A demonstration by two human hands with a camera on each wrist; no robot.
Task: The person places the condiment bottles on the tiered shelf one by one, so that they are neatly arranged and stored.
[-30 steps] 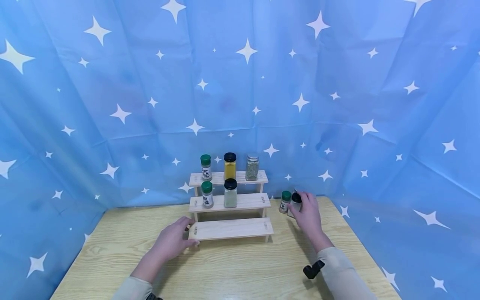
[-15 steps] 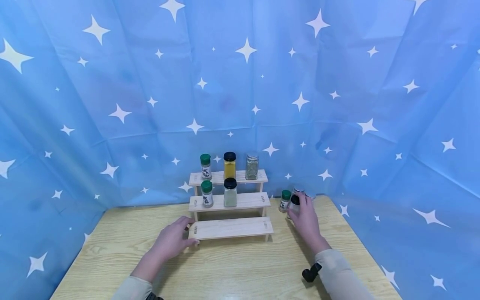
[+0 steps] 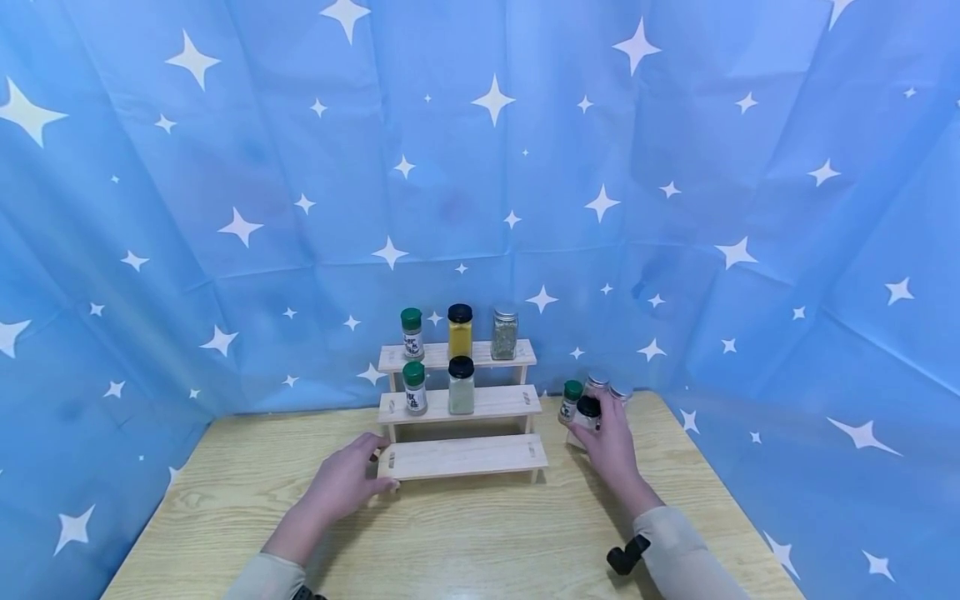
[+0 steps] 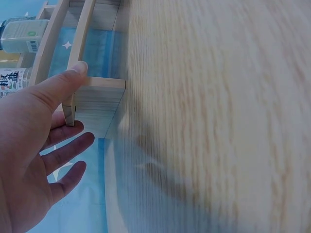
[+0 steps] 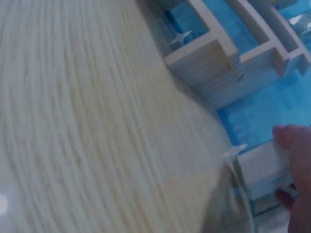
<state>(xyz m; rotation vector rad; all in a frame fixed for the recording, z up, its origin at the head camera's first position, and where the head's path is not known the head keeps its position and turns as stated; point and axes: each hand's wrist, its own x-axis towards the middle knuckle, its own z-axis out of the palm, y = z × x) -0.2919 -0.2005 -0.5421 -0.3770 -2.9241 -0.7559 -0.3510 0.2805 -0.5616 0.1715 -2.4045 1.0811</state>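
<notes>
Clock directions are on the head view, 12 = far side of the desk [image 3: 450,542].

Left hand [image 3: 345,479]: at 8 o'clock from the middle of the wooden rack [image 3: 465,456], on the left end of its bottom tier. Fingers pinch the board: thumb on its outer face, index behind. Left wrist view has the ring and little fingers loose, clear of the wood.

Rack: three steps, standing on the desk, lowest tier toward the person. Left column: upper green-capped jar [image 3: 412,340] on the top tier, lower green-capped jar [image 3: 415,396] on the middle tier, at 6 o'clock from it. Centre column: yellow jar [image 3: 460,337] on top, pale black-capped jar [image 3: 461,392] at its 6 o'clock on the middle tier. Right: silver-lidded herb jar [image 3: 504,337], top tier.

Off the rack, 3 o'clock: desk-side green-capped jar [image 3: 570,404], then the gripped black-capped jar [image 3: 588,408] just beside it.

Right hand [image 3: 613,446]: fingers narrow, gripping that jar between thumb and fingertips. Can't tell if its base is off the desk. Back silver lid [image 3: 597,382] near 1 o'clock from it, right-hand silver lid [image 3: 621,392] at 2, jars below mostly hidden.
</notes>
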